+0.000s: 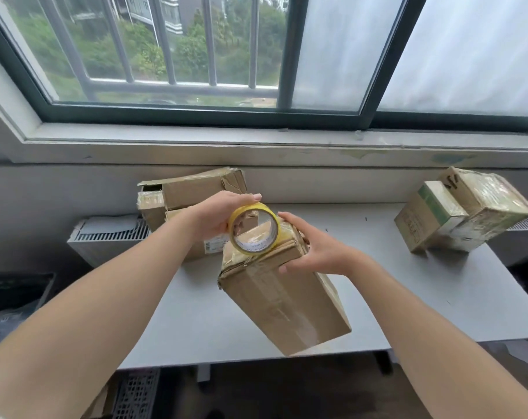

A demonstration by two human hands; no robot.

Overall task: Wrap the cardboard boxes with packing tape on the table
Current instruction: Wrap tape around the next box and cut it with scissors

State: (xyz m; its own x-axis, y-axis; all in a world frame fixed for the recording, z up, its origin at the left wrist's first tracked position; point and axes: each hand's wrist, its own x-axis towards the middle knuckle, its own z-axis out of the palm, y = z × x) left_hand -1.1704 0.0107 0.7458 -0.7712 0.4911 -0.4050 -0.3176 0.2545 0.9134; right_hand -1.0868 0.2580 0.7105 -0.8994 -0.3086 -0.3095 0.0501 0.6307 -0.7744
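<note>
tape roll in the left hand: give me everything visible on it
The tape roll is a ring of yellowish packing tape on a white printed core, print unreadable. It stands on edge, open centre facing the camera. The left hand grips its upper left rim. Its lower rim meets the top end of the tilted cardboard box; the right hand holds that end, fingertips near the roll's right edge.
</note>
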